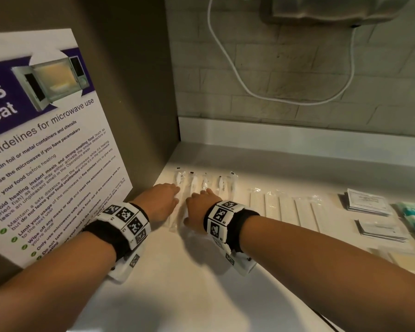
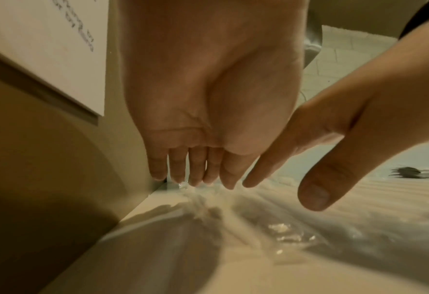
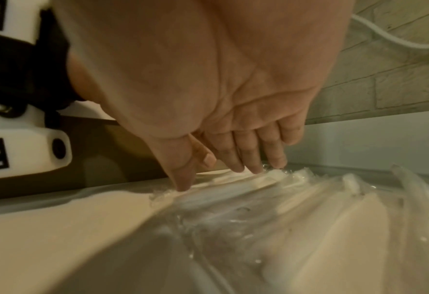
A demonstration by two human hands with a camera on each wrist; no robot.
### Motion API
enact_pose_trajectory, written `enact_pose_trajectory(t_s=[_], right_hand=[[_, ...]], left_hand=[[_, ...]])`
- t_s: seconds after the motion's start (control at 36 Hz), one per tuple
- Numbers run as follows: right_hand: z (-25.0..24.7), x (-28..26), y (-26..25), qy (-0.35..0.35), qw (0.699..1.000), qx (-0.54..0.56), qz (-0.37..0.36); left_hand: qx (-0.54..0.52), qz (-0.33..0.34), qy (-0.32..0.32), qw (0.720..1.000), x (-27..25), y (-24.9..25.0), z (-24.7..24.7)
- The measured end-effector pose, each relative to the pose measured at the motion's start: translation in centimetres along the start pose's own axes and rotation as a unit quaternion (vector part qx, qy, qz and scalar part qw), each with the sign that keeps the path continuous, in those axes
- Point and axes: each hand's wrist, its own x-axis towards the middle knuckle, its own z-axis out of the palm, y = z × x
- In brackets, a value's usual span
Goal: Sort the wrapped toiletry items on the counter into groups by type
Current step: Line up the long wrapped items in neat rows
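Both hands lie side by side on the counter [image 1: 177, 295], left hand [image 1: 162, 203] and right hand [image 1: 198, 207] with straight fingers pressing clear-wrapped toothbrushes [image 1: 194, 182]; flat sachets [image 1: 367, 204] sit right of the right hand

Bare forearms, each with a black wrist strap [image 1: 106, 236] carrying white blocks [image 1: 127, 220] printed with black square codes, seemingly camera housings.

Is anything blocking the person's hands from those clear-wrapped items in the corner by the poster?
Nothing visible does. The left hand and right hand already lie on the row of clear-wrapped items, straight fingers touching the plastic. The poster stands off to the left.
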Motion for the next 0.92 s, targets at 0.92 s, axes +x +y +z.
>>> enact_pose_trajectory(t_s=[0.92], right_hand=[[-0.2, -0.4, -0.4, 0.016, 0.999, 0.036, -0.015]], left_hand=[[-0.042, -0.024, -0.023, 0.999, -0.7, 0.6, -0.7]])
